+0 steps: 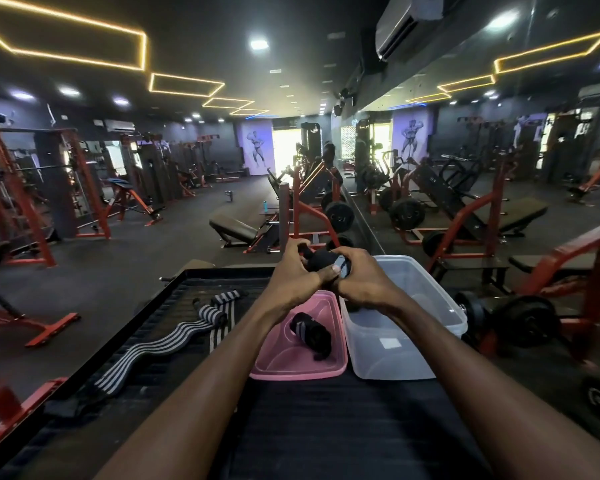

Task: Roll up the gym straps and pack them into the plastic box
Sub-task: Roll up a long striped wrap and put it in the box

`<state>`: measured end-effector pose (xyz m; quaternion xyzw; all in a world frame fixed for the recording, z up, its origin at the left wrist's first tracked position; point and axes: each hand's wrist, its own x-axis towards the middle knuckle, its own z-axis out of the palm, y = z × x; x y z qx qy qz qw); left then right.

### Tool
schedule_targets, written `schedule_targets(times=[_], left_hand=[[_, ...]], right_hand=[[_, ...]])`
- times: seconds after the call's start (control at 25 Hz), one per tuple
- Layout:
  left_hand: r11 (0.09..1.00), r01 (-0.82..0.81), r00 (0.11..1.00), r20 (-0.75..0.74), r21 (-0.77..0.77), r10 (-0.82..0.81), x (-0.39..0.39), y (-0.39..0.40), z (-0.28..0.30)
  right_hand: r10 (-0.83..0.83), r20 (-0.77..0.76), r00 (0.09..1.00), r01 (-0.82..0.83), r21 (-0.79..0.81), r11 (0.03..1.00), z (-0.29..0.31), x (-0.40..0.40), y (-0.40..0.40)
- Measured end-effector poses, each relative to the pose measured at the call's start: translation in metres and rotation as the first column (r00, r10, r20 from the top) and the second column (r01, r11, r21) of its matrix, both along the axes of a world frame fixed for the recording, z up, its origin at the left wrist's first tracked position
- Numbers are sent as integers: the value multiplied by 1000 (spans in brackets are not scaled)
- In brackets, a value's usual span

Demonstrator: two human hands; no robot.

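Note:
My left hand point(293, 275) and my right hand point(362, 277) are raised together, both gripping a rolled black gym strap point(321, 259) above the far ends of the two containers. The clear plastic box point(426, 292) stands at the right on a black platform. Next to it on the left lies its pink lid point(281, 362), upturned, with another rolled black strap point(310, 332) resting in it. A long striped black-and-grey strap point(160, 344) lies unrolled on the platform's left side, one end partly rolled point(213, 315).
The black ribbed platform point(326, 427) has a raised edge on its left. Red and black weight machines, benches and plate-loaded bars surround it; loaded barbell plates point(523, 323) sit close on the right. A mirror wall runs along the right.

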<state>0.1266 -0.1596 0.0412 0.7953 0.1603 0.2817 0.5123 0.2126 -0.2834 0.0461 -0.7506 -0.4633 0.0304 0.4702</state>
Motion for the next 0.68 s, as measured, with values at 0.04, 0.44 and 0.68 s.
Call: schedule_targets(times=[0.04,0.44,0.68], left_hand=[[1000,-21,1000,3,-6,21,6,-1,-1],[994,-38,998,47,-105,43,21,-10,-1],[996,-77,996,-44,-38,76,7,5,-13]], right_hand=[[-14,3,1000,14,5,1000,-1,2,-1],[-89,-212,973,79,-55,995,3,24,-10],[-337,-98,936,305,-250,919,-17,50,4]])
